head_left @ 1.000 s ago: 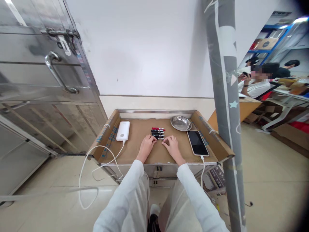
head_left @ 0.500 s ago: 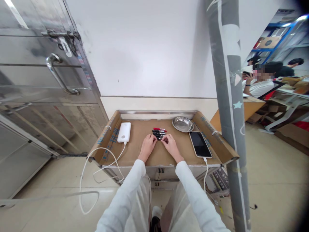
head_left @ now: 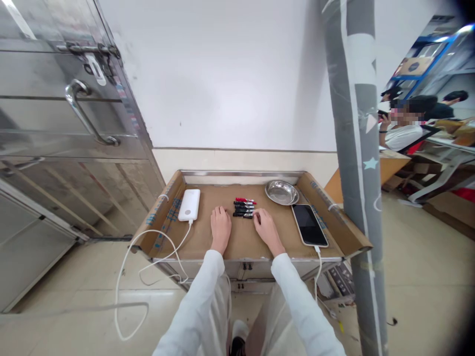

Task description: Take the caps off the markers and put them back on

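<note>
Several pens [head_left: 244, 208] lie side by side in a short stack of rows near the middle of the cardboard-lined table, a red one [head_left: 245, 200] farthest from me and black ones nearer. To the left of the pens, my left hand [head_left: 220, 227] rests palm down on the cardboard, empty, fingers stretched out. My right hand [head_left: 266, 228] is at the right ends of the nearest black pens, fingers bent and slightly apart, with no pen seen in it. Whether its fingertips touch the pens I cannot tell.
A white power bank [head_left: 189, 204] with a cable lies at left. On the right are a round metal dish [head_left: 282, 192] and a plugged-in phone [head_left: 309, 225]. Raised cardboard sides [head_left: 336, 212] border the table. A grey wrapped pole [head_left: 361, 163] stands right; people sit beyond it.
My left hand has let go of the pens' left ends and moved left, its fingers flattening. My right hand has shifted slightly right. The nearest black pens are now more exposed.
</note>
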A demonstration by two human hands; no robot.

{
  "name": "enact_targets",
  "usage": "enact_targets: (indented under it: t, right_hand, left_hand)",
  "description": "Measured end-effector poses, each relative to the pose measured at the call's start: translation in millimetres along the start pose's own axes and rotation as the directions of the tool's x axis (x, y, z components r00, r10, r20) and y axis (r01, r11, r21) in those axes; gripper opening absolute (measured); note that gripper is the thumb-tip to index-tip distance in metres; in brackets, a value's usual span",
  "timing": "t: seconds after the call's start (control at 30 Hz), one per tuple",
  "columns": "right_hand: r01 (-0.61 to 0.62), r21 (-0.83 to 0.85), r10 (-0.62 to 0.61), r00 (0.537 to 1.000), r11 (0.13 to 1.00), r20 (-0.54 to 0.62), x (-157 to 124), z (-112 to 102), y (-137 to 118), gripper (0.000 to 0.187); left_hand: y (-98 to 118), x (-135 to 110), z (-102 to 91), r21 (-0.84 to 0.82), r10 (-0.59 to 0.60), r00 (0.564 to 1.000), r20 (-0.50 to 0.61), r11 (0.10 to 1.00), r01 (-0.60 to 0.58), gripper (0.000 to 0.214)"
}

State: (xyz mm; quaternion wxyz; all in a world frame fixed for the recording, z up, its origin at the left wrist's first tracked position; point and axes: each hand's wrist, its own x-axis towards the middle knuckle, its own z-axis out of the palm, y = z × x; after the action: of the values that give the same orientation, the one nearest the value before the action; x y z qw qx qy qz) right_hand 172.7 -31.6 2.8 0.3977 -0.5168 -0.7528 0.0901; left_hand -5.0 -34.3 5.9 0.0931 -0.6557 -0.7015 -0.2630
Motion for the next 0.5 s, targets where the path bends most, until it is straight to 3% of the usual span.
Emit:
enact_targets:
  t: [0.4,0.5]
  right_hand:
    - [0.052,-0.148,-0.044,0.997,0.988,0.060,-3.3,-4.1,-8.7,0.023]
    - [0.064,-0.142,-0.055,0.996,0.988,0.065,-3.7,-3.1,-7.5,0.024]
  left_hand:
    - [-1.3,-2.4,-3.0,-0.189,-0.003,1.000,0.014,0.982,0.006,0.013]
    - [0.2,-2.4,-5.1,-0.329,0.120,0.993,0.014,0.938,-0.108,0.014]
